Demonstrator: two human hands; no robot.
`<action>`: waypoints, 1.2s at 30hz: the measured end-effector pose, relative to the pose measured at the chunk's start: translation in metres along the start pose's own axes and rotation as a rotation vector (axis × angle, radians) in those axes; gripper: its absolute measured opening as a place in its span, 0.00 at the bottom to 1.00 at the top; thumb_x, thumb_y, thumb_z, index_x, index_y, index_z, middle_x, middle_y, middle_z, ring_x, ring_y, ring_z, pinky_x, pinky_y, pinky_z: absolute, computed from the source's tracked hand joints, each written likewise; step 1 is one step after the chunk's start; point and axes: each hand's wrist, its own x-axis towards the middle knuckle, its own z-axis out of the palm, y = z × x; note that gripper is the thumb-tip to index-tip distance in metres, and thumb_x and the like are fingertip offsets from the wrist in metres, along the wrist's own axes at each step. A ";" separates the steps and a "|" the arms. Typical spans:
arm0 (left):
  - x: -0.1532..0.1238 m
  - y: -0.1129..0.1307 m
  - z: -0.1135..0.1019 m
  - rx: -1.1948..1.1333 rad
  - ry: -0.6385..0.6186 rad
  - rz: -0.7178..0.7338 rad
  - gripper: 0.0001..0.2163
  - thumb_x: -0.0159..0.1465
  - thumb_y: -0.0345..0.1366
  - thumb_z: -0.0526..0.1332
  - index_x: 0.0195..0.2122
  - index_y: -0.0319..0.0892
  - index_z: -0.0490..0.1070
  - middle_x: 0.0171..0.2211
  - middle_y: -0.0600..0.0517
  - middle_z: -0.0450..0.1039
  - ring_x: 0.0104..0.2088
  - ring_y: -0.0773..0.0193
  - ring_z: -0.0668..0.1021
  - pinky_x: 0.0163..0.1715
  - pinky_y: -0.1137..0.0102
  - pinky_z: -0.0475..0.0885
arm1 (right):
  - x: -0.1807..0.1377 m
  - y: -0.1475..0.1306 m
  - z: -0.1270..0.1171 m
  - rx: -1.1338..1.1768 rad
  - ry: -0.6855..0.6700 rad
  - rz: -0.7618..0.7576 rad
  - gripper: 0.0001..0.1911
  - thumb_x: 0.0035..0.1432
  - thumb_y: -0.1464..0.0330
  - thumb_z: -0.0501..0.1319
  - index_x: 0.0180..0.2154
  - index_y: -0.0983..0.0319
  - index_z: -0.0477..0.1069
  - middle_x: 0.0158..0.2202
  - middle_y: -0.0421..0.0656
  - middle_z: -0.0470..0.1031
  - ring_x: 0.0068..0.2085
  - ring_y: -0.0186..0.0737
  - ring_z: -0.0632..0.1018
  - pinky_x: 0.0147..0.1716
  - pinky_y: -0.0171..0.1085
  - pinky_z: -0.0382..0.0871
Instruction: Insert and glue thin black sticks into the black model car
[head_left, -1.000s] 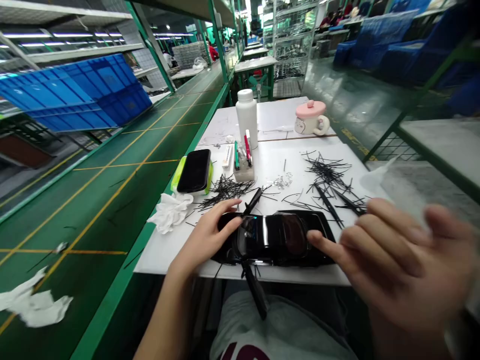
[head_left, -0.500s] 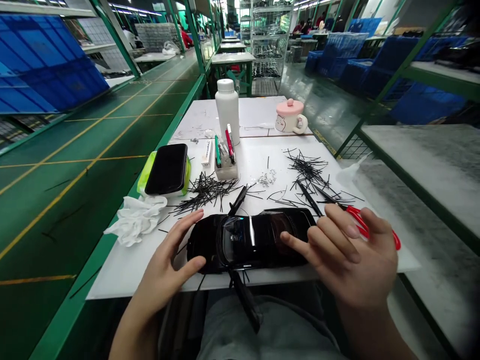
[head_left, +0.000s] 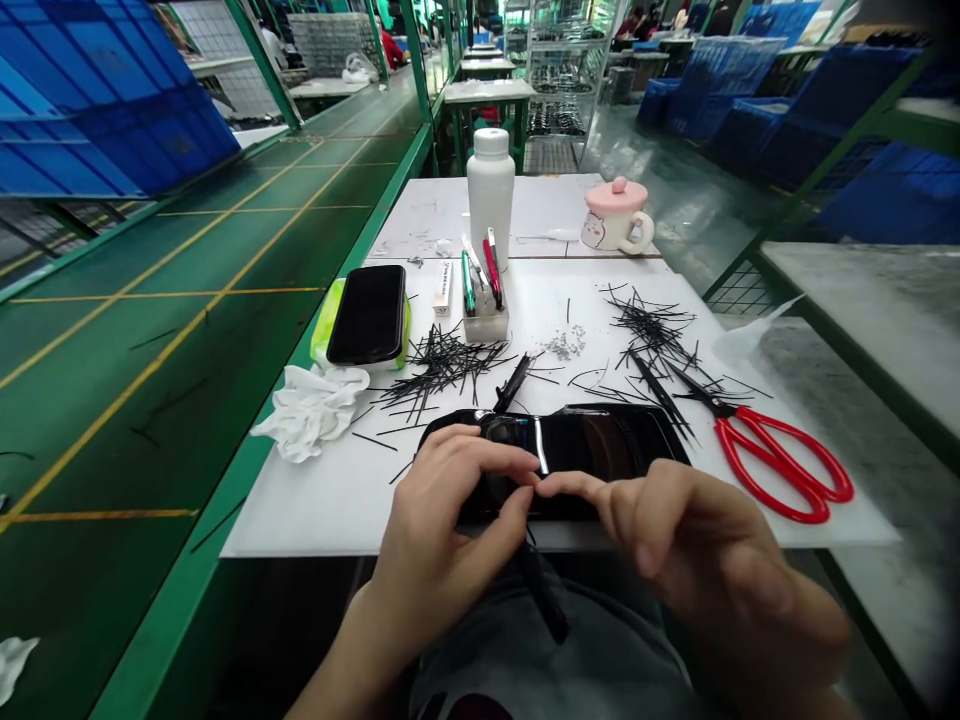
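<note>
A glossy black model car (head_left: 615,440) lies lengthwise near the table's front edge, with a dark door-like piece (head_left: 512,384) sticking out on its far side and another (head_left: 544,595) on the near side. Above the car, my left hand (head_left: 457,510) pinches thumb and forefinger together at the fingertip of my right hand (head_left: 690,540). Whether anything small lies between them cannot be made out. One finger of my right hand is stretched out and the others are loosely curled, with nothing visible in them. Both hands cover the car's near side and part of its left end.
Red-handled scissors (head_left: 784,460) lie to the right, by black strips (head_left: 652,325). More strips (head_left: 446,365) lie left, near a phone (head_left: 367,315) and crumpled white tissue (head_left: 311,405). A pen holder (head_left: 486,322), white bottle (head_left: 491,190) and lidded mug (head_left: 611,218) stand farther back.
My left hand has left the car's left end and moved right, closing its thumb and forefinger at my right fingertip. My right hand has uncovered the scissors. The view has shifted.
</note>
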 end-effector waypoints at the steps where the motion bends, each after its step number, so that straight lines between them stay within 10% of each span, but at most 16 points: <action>1: 0.000 0.000 -0.001 0.026 -0.016 0.017 0.10 0.64 0.24 0.61 0.41 0.46 0.69 0.34 0.58 0.77 0.36 0.67 0.78 0.53 0.64 0.66 | -0.003 0.001 0.000 -0.050 0.004 -0.032 0.18 0.62 0.51 0.59 0.32 0.57 0.73 0.19 0.32 0.58 0.22 0.34 0.64 0.58 0.55 0.65; 8: 0.000 -0.004 -0.011 0.219 -0.125 0.163 0.11 0.64 0.23 0.59 0.42 0.47 0.67 0.34 0.60 0.78 0.34 0.68 0.78 0.56 0.62 0.65 | 0.001 -0.005 -0.001 -0.526 -0.383 -0.131 0.21 0.70 0.53 0.51 0.42 0.62 0.73 0.26 0.37 0.66 0.29 0.33 0.71 0.60 0.49 0.64; 20: 0.007 -0.006 -0.009 0.271 -0.238 0.287 0.11 0.65 0.22 0.57 0.42 0.46 0.65 0.32 0.60 0.74 0.32 0.68 0.77 0.57 0.63 0.67 | 0.007 -0.015 -0.002 -0.584 -0.377 -0.204 0.21 0.68 0.52 0.55 0.37 0.63 0.73 0.23 0.33 0.62 0.25 0.29 0.69 0.59 0.42 0.65; 26: 0.005 0.004 0.000 0.231 -0.016 0.233 0.11 0.62 0.23 0.58 0.34 0.46 0.59 0.26 0.60 0.68 0.27 0.67 0.73 0.55 0.59 0.69 | -0.002 -0.022 -0.006 -0.563 -0.438 -0.129 0.20 0.71 0.56 0.51 0.40 0.63 0.74 0.26 0.35 0.68 0.30 0.31 0.74 0.62 0.47 0.63; 31: -0.003 -0.006 -0.013 0.268 0.121 0.010 0.06 0.65 0.30 0.58 0.40 0.49 0.64 0.33 0.57 0.74 0.44 0.59 0.78 0.57 0.58 0.70 | -0.011 -0.025 -0.037 -0.799 0.150 -0.252 0.08 0.66 0.61 0.59 0.39 0.57 0.73 0.24 0.34 0.70 0.29 0.35 0.75 0.49 0.42 0.72; 33: -0.010 -0.016 -0.023 0.299 0.131 -0.128 0.04 0.67 0.35 0.59 0.42 0.50 0.67 0.36 0.56 0.76 0.48 0.56 0.78 0.52 0.61 0.73 | -0.005 -0.025 -0.062 -1.160 0.439 -0.138 0.07 0.64 0.62 0.61 0.41 0.57 0.73 0.29 0.38 0.74 0.33 0.39 0.77 0.37 0.38 0.70; 36: -0.024 -0.029 -0.037 0.284 0.163 -0.351 0.10 0.67 0.45 0.61 0.47 0.51 0.70 0.38 0.55 0.78 0.45 0.55 0.79 0.30 0.69 0.73 | 0.010 -0.022 -0.098 -1.594 0.509 0.113 0.12 0.63 0.59 0.59 0.44 0.59 0.73 0.35 0.43 0.78 0.33 0.44 0.77 0.33 0.40 0.63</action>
